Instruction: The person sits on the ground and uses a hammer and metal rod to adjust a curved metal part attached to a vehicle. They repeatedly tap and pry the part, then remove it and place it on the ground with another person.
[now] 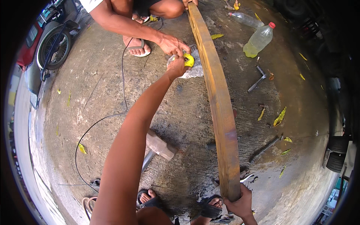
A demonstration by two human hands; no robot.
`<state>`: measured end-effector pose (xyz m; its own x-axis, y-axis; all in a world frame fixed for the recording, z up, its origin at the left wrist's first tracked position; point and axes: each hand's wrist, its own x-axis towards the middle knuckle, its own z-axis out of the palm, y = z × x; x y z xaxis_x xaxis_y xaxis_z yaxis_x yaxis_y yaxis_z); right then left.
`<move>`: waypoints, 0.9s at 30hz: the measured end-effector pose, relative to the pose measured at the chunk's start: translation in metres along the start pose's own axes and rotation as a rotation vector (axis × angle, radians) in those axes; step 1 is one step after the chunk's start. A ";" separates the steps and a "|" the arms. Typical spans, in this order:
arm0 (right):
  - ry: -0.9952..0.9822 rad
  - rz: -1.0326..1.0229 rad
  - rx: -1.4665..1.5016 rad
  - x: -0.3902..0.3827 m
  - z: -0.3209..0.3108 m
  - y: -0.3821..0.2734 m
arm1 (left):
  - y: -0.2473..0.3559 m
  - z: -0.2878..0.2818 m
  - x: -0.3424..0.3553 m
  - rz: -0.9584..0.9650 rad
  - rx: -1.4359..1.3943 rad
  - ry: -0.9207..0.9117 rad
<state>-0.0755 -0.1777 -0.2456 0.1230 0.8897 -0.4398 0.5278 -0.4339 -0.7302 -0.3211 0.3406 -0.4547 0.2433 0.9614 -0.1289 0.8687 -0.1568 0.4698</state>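
Observation:
My left hand [177, 68], at the end of my outstretched arm, has its fingers closed on a yellow tape measure [190, 60]. A co-worker's hand [173, 45] reaches in from the far left and meets mine at the tape measure. Below them, crumpled clear plastic [195, 73] lies on the ground. A long, rusty metal beam [220, 101] runs from far to near beside our hands. Around its near end my right hand [240, 204] is closed. At the beam's far end another hand [190, 2] holds on.
A sledgehammer [159, 144] lies under my left forearm. A black cable [97, 122] curves across the concrete at left. Right of the beam are plastic bottles [258, 40], a T-shaped tool [258, 79] and a metal bar [264, 149]. A motorcycle wheel [55, 47] stands far left.

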 end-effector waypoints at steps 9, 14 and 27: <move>0.058 0.035 -0.090 0.006 -0.001 -0.002 | -0.152 -0.040 -0.165 -0.087 0.122 0.008; 0.000 0.098 -0.035 0.009 0.027 -0.004 | -0.205 -0.086 -0.259 -0.273 0.272 -0.173; -0.053 0.081 -0.090 -0.002 0.045 -0.017 | -0.054 0.000 -0.131 -0.198 0.047 0.228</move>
<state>-0.1227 -0.1783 -0.2555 0.1254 0.8425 -0.5240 0.5917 -0.4874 -0.6421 -0.3998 0.2235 -0.4627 -0.0316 0.9994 -0.0125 0.9098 0.0339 0.4137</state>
